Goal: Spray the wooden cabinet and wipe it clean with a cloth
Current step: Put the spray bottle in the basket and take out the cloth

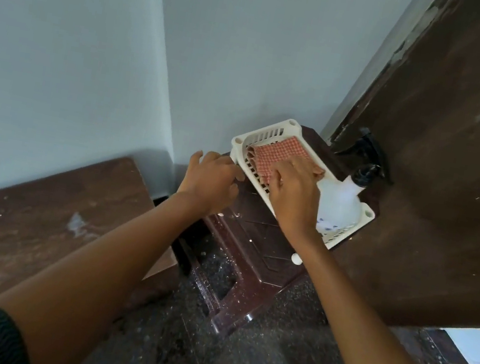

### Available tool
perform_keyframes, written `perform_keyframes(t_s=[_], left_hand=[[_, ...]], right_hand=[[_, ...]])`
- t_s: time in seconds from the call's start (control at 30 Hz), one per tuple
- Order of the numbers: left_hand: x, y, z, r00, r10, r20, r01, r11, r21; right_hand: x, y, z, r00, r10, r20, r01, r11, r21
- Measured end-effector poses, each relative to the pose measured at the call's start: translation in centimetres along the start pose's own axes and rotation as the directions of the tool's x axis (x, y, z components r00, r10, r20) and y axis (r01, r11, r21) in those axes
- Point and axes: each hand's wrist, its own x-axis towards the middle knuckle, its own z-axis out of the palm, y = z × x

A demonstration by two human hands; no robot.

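Note:
A white slotted plastic basket (273, 133) sits on a dark brown plastic stool (255, 248) in the corner. Inside it lies a folded red-and-white checked cloth (282, 151). Beside the cloth stands a white spray bottle (341, 203) with a black nozzle (364, 176). My right hand (294, 191) rests on the cloth, fingers curled into it. My left hand (210, 179) is at the basket's near-left rim with its fingers bent against it. A worn brown wooden surface (16, 222) lies at the lower left, and a tall dark wooden panel (440, 185) rises on the right.
Pale blue walls (241, 37) meet in the corner behind the basket. The floor (264, 362) is dark speckled stone. The stool is wedged between the left wooden surface and the right wooden panel. A bright opening (478, 349) shows at the lower right.

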Motion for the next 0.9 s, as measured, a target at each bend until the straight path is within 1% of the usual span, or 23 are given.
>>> perform_keyframes(t_s=[0.07, 0.13, 0.27, 0.33, 0.4, 0.5, 0.53, 0.6, 0.63, 0.7, 0.77, 0.8, 0.87, 0.9], left_hand=[[-0.5, -1.0, -0.2, 1.0, -0.008, 0.009, 0.008, 1.0, 0.002], [-0.5, -1.5, -0.6, 1.0, -0.02, 0.004, 0.02, 1.0, 0.003], [0.3, -2.1, -1.1, 1.0, 0.004, -0.014, -0.003, 1.0, 0.021], [1.4, -2.2, -1.1, 1.0, 0.026, -0.015, -0.026, 0.999, 0.031], [2.6, -2.4, -0.9, 0.999, 0.032, -0.042, -0.032, 0.999, 0.012], [3.9, -2.8, -0.7, 0.996, 0.031, -0.08, -0.034, 0.999, -0.038], [4.3, -2.9, -0.5, 0.996, 0.043, -0.079, -0.047, 0.998, -0.047], [4.8, -3.1, -0.4, 0.997, 0.04, -0.07, -0.045, 0.996, -0.079], [5.1, -3.1, -0.3, 0.997, 0.015, -0.07, -0.023, 0.992, -0.121], [5.6, -3.0, -0.5, 0.996, -0.041, -0.077, 0.02, 0.967, -0.254], [6.0, -2.4, -0.8, 0.995, -0.09, -0.042, 0.063, 0.899, -0.433], [6.3, -1.9, -1.1, 0.995, -0.092, -0.024, 0.067, 0.855, -0.514], [6.6, -1.0, -2.1, 0.997, -0.08, -0.011, 0.054, 0.758, -0.65], [6.6, -0.6, -2.8, 0.995, -0.095, -0.011, 0.058, 0.688, -0.723]], right_hand=[[0.7, 0.5, 2.4, 0.983, 0.118, 0.138, -0.12, 0.993, 0.005], [1.5, 1.4, 4.1, 0.948, 0.207, 0.241, -0.201, 0.978, -0.052], [2.8, 2.4, 5.9, 0.885, 0.309, 0.348, -0.292, 0.951, -0.103], [3.6, 2.3, 6.5, 0.854, 0.349, 0.386, -0.306, 0.937, -0.17], [4.0, 2.1, 7.0, 0.846, 0.355, 0.398, -0.266, 0.928, -0.263], [4.0, 2.0, 7.7, 0.87, 0.318, 0.377, -0.188, 0.92, -0.343], [4.0, 2.1, 7.9, 0.879, 0.324, 0.35, -0.209, 0.921, -0.33], [4.2, 2.2, 7.8, 0.887, 0.384, 0.257, -0.329, 0.915, -0.233], [4.7, 2.1, 7.5, 0.887, 0.414, 0.203, -0.382, 0.907, -0.177], [5.6, 2.0, 6.6, 0.889, 0.449, 0.088, -0.441, 0.892, -0.096], [6.3, 1.5, 5.3, 0.882, 0.472, -0.005, -0.472, 0.882, 0.006], [6.8, 1.2, 4.5, 0.874, 0.485, -0.038, -0.481, 0.873, 0.083], [7.8, 0.2, 2.7, 0.87, 0.487, -0.073, -0.461, 0.858, 0.229], [8.3, -0.5, 1.8, 0.875, 0.479, -0.078, -0.441, 0.851, 0.285]])
